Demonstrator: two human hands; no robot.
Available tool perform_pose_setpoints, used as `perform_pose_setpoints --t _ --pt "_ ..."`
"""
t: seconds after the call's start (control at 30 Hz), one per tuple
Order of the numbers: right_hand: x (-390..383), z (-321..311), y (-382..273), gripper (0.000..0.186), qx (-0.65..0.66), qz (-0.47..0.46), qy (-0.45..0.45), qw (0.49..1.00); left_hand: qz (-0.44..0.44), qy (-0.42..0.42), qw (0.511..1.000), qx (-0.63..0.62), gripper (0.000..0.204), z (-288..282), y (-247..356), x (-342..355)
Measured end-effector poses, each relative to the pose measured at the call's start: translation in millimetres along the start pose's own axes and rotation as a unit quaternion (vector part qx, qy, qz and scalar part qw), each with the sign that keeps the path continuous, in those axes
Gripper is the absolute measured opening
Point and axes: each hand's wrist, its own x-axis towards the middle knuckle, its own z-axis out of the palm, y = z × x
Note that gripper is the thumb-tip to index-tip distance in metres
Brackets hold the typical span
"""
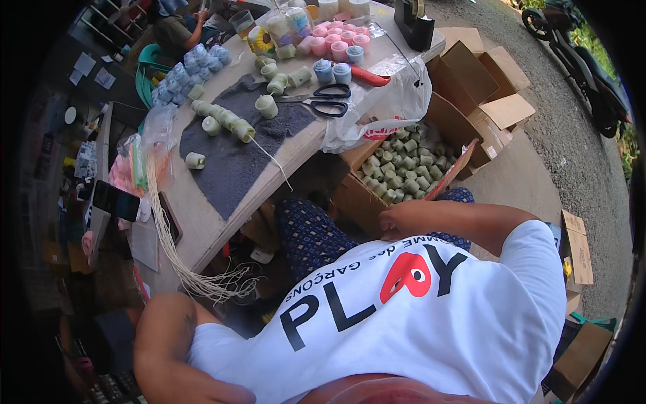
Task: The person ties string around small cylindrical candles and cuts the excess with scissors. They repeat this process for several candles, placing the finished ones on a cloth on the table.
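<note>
My right hand (393, 219) rests at my lap beside the open cardboard box (356, 195) of pale green wax pieces (397, 168), fingers curled; whatever they hold is hidden. My left hand (232, 394) is low against my white shirt (282, 363), its fingers mostly out of sight. On the table (249, 202), a dark grey cloth (212, 172) carries a row of green pieces (225, 118) with a white string (272, 161) from the end, plus loose ones. Black scissors (328, 101) lie near a plastic bag (377, 114). A bundle of pale strings (175, 249) hangs over the near edge.
Pink (336, 44) and blue pieces (192, 71), a red-handled tool (370, 77) and a black dispenser (414, 27) stand farther back. Another person (171, 34) sits top left. A phone (114, 202) is at left. Cardboard boxes (484, 74) and a motorbike (579, 74) are at right.
</note>
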Motion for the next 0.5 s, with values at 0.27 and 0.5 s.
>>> perform_pose_setpoints --t 0.27,0.5 --pt "87 -8 -21 0.019 0.106 -0.159 0.209 0.959 -0.568 0.499 0.538 0.373 0.049 10 -164 -113" --pt "89 -29 -41 0.029 -0.161 -0.249 0.385 0.874 -0.59 0.355 0.551 0.471 0.05 10 -236 -189"
